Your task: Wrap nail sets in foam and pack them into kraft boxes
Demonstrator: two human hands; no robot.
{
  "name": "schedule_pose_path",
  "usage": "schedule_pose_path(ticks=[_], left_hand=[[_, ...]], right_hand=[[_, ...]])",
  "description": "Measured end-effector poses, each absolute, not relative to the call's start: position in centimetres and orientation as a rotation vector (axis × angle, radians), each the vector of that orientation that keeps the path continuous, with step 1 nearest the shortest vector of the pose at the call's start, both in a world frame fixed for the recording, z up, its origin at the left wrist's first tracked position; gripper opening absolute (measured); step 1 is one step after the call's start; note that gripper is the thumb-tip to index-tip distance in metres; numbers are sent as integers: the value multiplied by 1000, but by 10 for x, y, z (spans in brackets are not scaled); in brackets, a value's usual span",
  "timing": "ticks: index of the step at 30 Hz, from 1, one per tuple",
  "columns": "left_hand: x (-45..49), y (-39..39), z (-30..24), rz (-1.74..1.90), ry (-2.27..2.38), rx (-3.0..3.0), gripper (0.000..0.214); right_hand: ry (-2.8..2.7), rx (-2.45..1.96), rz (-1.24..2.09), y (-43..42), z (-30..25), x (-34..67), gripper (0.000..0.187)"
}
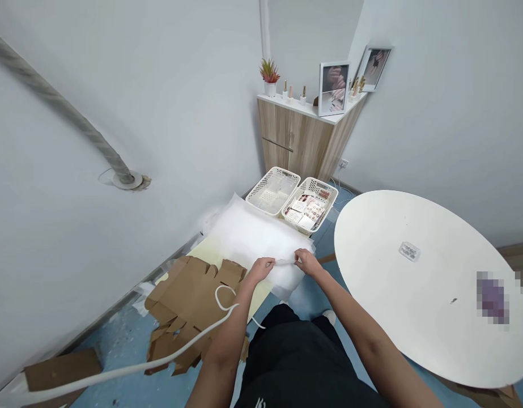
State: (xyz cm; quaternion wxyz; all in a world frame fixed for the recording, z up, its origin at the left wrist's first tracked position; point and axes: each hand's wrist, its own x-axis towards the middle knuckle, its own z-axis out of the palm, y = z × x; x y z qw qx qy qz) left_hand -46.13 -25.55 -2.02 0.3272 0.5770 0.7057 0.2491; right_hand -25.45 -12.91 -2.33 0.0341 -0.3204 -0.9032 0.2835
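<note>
My left hand [262, 268] and my right hand [307, 262] are both closed in a pinch. Stretched between their fingertips is the edge of a thin white sheet [285, 262], which looks like foam or plastic wrap. Beneath it lies a stack of similar white sheets [253, 232] on a pale yellow board [261, 296]. Flattened brown cardboard [193, 294] is spread to the left of my left forearm. A white cable [180, 349] crosses over the cardboard and passes near that forearm.
Two white plastic baskets [275, 170] stand beyond the sheets; the right one holds printed cards [306, 209]. To my right is a white oval table [384, 226] with a small clear packet [409, 251]. A wooden cabinet [303, 136] fills the corner.
</note>
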Motion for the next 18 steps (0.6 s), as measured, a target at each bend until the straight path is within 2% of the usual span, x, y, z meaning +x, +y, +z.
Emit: schedule_pose_path(ticks=[4, 6, 8, 9, 10, 12, 15, 18], left_hand=[[-463, -252, -19, 623, 1836, 1505, 26], [-463, -251, -19, 630, 1846, 1495, 26], [-462, -250, -19, 639, 1857, 1480, 25], [-462, -250, -19, 641, 1859, 1474, 25], [-461, -249, -19, 643, 1859, 1469, 25], [-461, -249, -18, 642, 1851, 1460, 26], [-461, -249, -17, 622, 1835, 1432, 27], [-461, -250, -17, 621, 1857, 1390, 29]], right_hand=[[-2782, -981, 948, -129, -23, -254, 16], [-2814, -988, 1014, -130, -22, -256, 37], [-2846, -1069, 1107, -131, -20, -258, 68], [-2848, -1130, 1159, -132, -19, -260, 78], [-2839, -1189, 1206, -132, -17, -263, 80], [-2812, -1246, 1233, -131, -15, -267, 64], [-2808, -1156, 1070, -128, -14, -271, 27], [-2781, -996, 947, -125, -12, -274, 19]])
